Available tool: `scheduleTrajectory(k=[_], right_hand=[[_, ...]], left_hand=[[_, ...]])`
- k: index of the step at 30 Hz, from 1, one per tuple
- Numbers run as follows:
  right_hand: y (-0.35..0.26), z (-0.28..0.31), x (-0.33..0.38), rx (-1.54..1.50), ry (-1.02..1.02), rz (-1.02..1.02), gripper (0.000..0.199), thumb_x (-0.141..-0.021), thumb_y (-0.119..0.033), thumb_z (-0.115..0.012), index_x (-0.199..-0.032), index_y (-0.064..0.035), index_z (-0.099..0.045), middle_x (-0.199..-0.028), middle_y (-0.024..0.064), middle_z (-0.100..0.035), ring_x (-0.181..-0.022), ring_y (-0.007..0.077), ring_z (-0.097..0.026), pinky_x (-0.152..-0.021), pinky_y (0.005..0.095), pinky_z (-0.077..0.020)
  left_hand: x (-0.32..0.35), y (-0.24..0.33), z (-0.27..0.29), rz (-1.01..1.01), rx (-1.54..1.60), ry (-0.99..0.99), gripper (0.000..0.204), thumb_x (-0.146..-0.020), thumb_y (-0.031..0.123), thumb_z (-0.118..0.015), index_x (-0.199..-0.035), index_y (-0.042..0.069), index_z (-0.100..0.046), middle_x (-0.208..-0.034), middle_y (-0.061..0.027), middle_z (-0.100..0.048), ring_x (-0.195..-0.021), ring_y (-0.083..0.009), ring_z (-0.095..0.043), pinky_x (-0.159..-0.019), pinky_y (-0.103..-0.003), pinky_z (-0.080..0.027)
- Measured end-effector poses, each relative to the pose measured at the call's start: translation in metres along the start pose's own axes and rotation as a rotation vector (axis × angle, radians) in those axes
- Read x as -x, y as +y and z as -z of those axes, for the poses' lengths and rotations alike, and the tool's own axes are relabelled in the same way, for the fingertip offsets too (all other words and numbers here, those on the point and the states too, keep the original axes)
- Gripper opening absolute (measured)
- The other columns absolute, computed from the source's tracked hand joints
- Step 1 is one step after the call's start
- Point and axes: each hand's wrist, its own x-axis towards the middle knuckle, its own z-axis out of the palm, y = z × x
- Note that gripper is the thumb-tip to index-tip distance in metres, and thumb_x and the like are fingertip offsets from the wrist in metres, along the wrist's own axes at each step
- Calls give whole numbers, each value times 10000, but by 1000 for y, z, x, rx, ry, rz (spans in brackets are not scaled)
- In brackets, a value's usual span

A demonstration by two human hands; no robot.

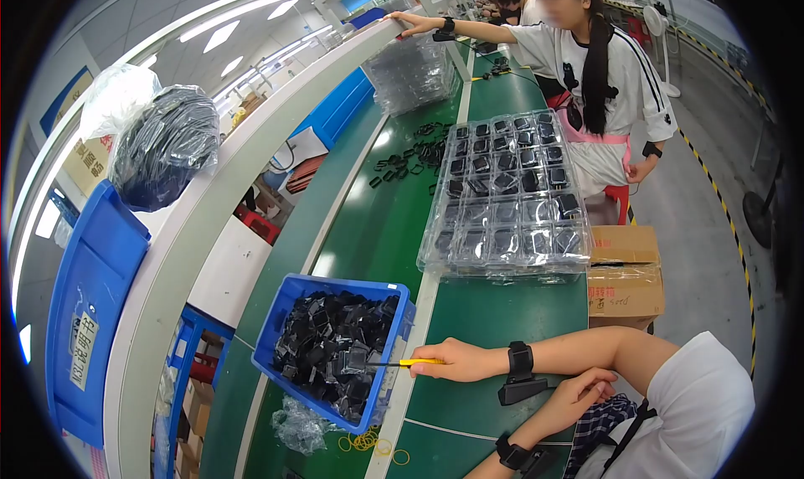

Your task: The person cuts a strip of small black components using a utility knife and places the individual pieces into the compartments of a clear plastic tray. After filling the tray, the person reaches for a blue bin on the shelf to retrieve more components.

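My right hand [456, 361] grips a screwdriver-like tool [423, 363] with a yellow handle and a thin dark shaft. Its tip reaches a black square piece [353, 362] on top of the heap in a blue bin [402, 307]. Whether the tip touches that piece, I cannot tell. Many small black pieces [318, 328], some in clear wrap, fill the bin. My left hand [578, 395] lies near the table edge beside my right forearm, fingers loosely curled, with nothing visible in it. Black devices are strapped to both my wrists.
Stacked clear trays [502, 219] hold black square pieces. Beyond the bin are black frames [423, 152], and beside it clear plastic [301, 424] and yellow rubber bands [364, 440]. A co-worker [578, 69] stands behind the trays, near cardboard boxes [624, 270]. A pale beam [251, 136] crosses at left.
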Motion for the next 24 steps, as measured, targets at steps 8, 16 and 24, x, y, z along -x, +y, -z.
scheduleTrajectory(k=[8, 16, 24], right_hand=[[-5, 1, 0, -44, 64, -113, 339, -1042, -363, -433, -997, -64, -584, -615, 39, -466, -553, 151, -460, -573, 309, -406], [-4, -1, -1, -91, 98, -148, 253, -1036, -242, -397, -1120, -49, -538, -643, 36, -497, -575, 142, -477, -590, 320, -423], [-5, -3, 0, -220, 138, -152, 274, -1018, -187, -383, -1236, -51, -479, -750, 37, -580, -632, 146, -547, -628, 305, -460]], left_hand=[[0, 2, -4, -24, -20, 33, 284, -1053, 159, -437, -1266, 4, -542, -1046, -74, -661, -948, -121, -620, -856, -270, -510], [0, 1, -5, -32, -20, 53, 281, -1053, 162, -436, -1253, 1, -549, -1031, -78, -661, -937, -123, -625, -842, -269, -516], [1, 10, -3, 17, -43, 14, 281, -1051, 148, -441, -1269, 2, -541, -1104, -85, -665, -1023, -134, -629, -909, -279, -507]])
